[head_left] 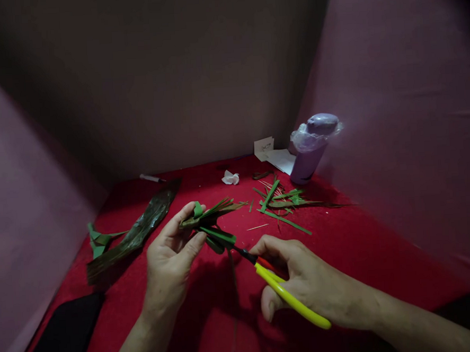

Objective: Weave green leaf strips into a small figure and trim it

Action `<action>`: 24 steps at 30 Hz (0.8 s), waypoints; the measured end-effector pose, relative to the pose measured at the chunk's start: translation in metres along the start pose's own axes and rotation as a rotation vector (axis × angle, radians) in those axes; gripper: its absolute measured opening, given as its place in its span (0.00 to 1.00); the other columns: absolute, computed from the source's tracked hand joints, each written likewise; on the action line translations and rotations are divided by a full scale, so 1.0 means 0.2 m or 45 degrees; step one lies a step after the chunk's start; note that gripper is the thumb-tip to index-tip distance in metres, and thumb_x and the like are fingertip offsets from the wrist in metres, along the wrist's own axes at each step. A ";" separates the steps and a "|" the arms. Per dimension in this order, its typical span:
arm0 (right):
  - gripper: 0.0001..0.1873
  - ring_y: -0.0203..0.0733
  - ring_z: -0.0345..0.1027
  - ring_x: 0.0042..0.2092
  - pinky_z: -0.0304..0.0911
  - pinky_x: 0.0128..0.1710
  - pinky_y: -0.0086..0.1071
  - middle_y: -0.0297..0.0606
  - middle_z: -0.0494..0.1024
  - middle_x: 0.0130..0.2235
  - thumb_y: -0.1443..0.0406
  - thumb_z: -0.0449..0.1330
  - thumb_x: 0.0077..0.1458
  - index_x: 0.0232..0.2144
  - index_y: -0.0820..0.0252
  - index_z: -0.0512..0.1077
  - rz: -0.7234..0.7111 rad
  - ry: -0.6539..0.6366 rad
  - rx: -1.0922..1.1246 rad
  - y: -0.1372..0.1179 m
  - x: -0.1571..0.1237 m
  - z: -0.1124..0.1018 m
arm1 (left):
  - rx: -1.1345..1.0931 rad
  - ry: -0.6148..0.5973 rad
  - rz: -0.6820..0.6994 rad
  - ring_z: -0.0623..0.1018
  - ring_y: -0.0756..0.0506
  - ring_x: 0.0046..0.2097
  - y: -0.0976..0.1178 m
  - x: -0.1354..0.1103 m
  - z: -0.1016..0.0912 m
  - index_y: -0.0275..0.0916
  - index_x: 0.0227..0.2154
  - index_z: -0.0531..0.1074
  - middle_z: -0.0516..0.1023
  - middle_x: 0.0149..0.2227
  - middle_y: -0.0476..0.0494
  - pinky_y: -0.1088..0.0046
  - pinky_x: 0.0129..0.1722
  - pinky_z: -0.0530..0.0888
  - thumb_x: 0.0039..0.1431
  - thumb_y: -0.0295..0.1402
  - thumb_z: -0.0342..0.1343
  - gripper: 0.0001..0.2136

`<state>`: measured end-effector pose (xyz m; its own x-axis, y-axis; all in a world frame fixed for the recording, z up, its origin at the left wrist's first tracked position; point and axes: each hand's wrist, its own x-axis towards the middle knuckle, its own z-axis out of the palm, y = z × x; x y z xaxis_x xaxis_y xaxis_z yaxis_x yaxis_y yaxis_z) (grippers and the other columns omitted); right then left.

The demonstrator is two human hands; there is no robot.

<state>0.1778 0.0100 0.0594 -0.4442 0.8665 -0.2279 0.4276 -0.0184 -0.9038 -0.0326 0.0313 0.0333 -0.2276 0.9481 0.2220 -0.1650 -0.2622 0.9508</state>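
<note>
Folded green leaf-strip piece point(211, 220) sits pinched in the left hand point(170, 259) above the red cloth point(362, 242) — right hand point(305, 283) grips yellow-handled scissors point(282, 290), blades at its base; a careless snip could nick fingertips point(197, 241) or sever the folds.

Green folded leaf piece point(209, 220) against yellow-handled scissors point(282, 292)

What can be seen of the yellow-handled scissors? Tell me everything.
The scissors have glossy yellow plastic handles with a red part near the pivot and short dark blades. The right hand grips the handles; the blades point up-left, their tips at the folded green leaf piece pinched in the left hand, above the red cloth.
</note>
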 end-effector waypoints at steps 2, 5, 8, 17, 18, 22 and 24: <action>0.17 0.31 0.62 0.24 0.53 0.24 0.25 0.24 0.73 0.22 0.65 0.68 0.41 0.31 0.58 0.65 -0.013 0.012 0.070 0.01 0.00 0.01 | 0.011 -0.011 0.004 0.77 0.42 0.49 0.00 0.00 0.00 0.42 0.48 0.74 0.79 0.48 0.41 0.69 0.49 0.74 0.47 0.28 0.65 0.22; 0.12 0.32 0.65 0.24 0.54 0.24 0.26 0.26 0.76 0.22 0.69 0.64 0.44 0.31 0.59 0.64 -0.001 -0.015 0.147 0.03 0.00 0.02 | 0.016 -0.030 0.010 0.77 0.42 0.49 0.00 0.00 0.00 0.42 0.48 0.74 0.79 0.47 0.41 0.70 0.48 0.75 0.47 0.28 0.65 0.22; 0.11 0.32 0.65 0.24 0.54 0.24 0.25 0.26 0.76 0.22 0.71 0.63 0.44 0.30 0.59 0.64 0.005 -0.034 0.170 0.02 0.00 0.01 | 0.015 -0.038 0.002 0.77 0.43 0.49 0.00 0.00 0.00 0.42 0.48 0.74 0.79 0.47 0.42 0.71 0.48 0.74 0.48 0.27 0.65 0.21; 0.24 0.30 0.61 0.23 0.51 0.22 0.23 0.22 0.74 0.21 0.68 0.71 0.36 0.34 0.56 0.64 0.125 -0.059 0.140 0.00 0.01 0.00 | 0.032 -0.051 -0.041 0.76 0.44 0.50 0.00 0.00 0.00 0.41 0.49 0.74 0.79 0.48 0.42 0.73 0.49 0.72 0.48 0.28 0.65 0.22; 0.24 0.30 0.61 0.24 0.52 0.22 0.23 0.23 0.74 0.22 0.67 0.71 0.35 0.34 0.56 0.64 0.125 -0.054 0.132 0.00 0.01 0.00 | 0.028 -0.055 -0.045 0.76 0.45 0.50 0.00 0.00 0.00 0.42 0.48 0.74 0.79 0.48 0.43 0.74 0.49 0.72 0.48 0.28 0.65 0.21; 0.23 0.32 0.64 0.24 0.55 0.25 0.24 0.24 0.74 0.21 0.63 0.71 0.38 0.35 0.57 0.63 0.154 -0.097 0.209 0.01 0.02 0.00 | 0.019 -0.068 -0.048 0.77 0.47 0.49 -0.02 0.01 -0.01 0.42 0.48 0.74 0.79 0.47 0.45 0.77 0.48 0.72 0.49 0.28 0.65 0.21; 0.25 0.32 0.64 0.25 0.55 0.25 0.24 0.24 0.74 0.22 0.62 0.72 0.37 0.35 0.56 0.63 0.138 -0.070 0.188 0.02 0.03 0.00 | 0.018 -0.074 -0.049 0.76 0.48 0.49 -0.02 0.01 -0.01 0.43 0.48 0.74 0.79 0.47 0.46 0.78 0.48 0.72 0.49 0.28 0.65 0.20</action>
<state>0.1767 0.0153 0.0538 -0.4460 0.8267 -0.3429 0.3569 -0.1871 -0.9152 -0.0350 0.0333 0.0293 -0.1653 0.9663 0.1974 -0.1587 -0.2236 0.9617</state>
